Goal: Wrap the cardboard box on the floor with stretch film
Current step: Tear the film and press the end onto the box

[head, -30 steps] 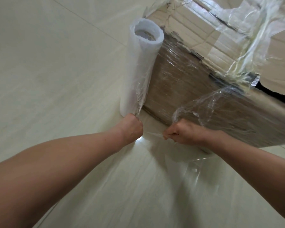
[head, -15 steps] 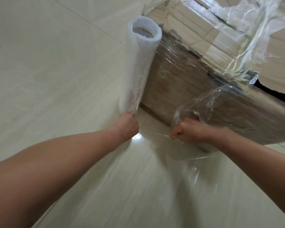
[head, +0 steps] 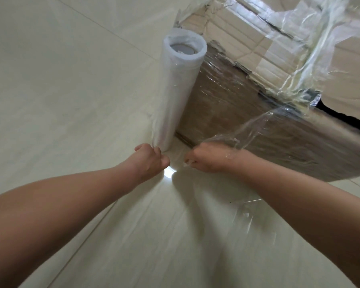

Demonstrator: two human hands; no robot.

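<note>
Film roll (head: 180, 88) left of box (head: 247, 113)

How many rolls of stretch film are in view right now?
1. The roll stands upright at the box corner, left hand at its base. Others may be out of view.

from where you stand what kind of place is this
Probably an indoor room used for packing, though little shows: glossy pale tiled floor, a film-covered brown cardboard box on it, and an upright white stretch-film roll.

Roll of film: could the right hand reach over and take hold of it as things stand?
Probably yes. The roll stands upright at the box corner, just past the left hand, and only open floor lies between. But the right hand is closed on a film strip and would have to let go.
</note>
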